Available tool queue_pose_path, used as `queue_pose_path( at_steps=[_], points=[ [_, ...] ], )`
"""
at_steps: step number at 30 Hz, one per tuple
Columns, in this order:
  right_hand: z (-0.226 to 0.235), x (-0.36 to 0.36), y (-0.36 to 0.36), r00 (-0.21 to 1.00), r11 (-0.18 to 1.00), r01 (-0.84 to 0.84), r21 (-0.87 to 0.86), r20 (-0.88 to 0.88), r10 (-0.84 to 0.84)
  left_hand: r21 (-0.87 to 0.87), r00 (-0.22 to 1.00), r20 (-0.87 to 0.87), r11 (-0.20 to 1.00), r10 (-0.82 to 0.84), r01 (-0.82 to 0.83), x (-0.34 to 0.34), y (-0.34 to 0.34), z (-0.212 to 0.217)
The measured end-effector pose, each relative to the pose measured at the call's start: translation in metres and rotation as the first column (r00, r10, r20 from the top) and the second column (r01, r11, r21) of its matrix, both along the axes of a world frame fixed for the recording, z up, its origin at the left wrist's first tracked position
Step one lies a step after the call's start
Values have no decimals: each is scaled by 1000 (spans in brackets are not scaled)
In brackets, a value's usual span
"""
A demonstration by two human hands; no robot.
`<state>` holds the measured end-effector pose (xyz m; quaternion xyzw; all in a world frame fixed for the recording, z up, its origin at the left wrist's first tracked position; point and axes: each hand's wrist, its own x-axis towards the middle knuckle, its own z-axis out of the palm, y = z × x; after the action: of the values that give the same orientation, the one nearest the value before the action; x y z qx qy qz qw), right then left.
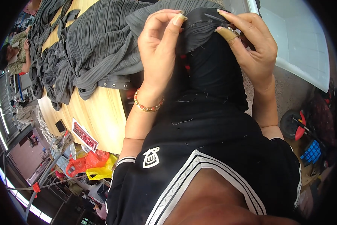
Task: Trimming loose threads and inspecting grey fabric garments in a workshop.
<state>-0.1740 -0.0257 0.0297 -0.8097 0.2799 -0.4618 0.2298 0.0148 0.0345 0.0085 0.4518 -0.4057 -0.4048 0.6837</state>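
Note:
A grey pleated garment (97, 33) lies across the table and reaches over my black-clothed lap. Its darker band, with small eyelets or studs, is between my hands. My left hand (159, 48) is closed in a pinch beside the band's left edge; what the fingertips hold, if anything, is too small to make out. In my right hand (253, 45) is a pair of thread snips (213, 18), partly hidden by the fingers, with a thin dark blade pointing left over the band. A tan cover wraps my right thumb. Loose pale threads cling to my black top.
The wooden table (104, 116) at left carries a dark phone (60, 126) and a red-and-white printed card (85, 135). Red and yellow plastic bags (103, 168) hang near its edge. A white tub (303, 56) stands at right, with a blue basket (312, 152) lower down. Another person (18, 52) is at far left.

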Motion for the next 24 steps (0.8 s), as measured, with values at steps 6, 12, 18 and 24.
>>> queue_pose_path(
  at_steps=[6, 12, 18, 24],
  points=[
    [15, 11, 5, 991, 997, -74, 20, -109, 75, -19, 998, 60, 1000, 18, -17, 2, 0, -3],
    [23, 16, 7, 968, 999, -25, 24, -250, 30, -68, 985, 164, 997, 55, -44, 6, 1, -8],
    [24, 17, 6, 934, 1000, -2, -27, -358, -8, -78, 983, 183, 997, 30, -16, 6, 0, -9],
    [25, 12, 2, 940, 999, -23, -27, -342, 12, -87, 985, 157, 995, 72, -59, 18, 1, -17]
  ],
)
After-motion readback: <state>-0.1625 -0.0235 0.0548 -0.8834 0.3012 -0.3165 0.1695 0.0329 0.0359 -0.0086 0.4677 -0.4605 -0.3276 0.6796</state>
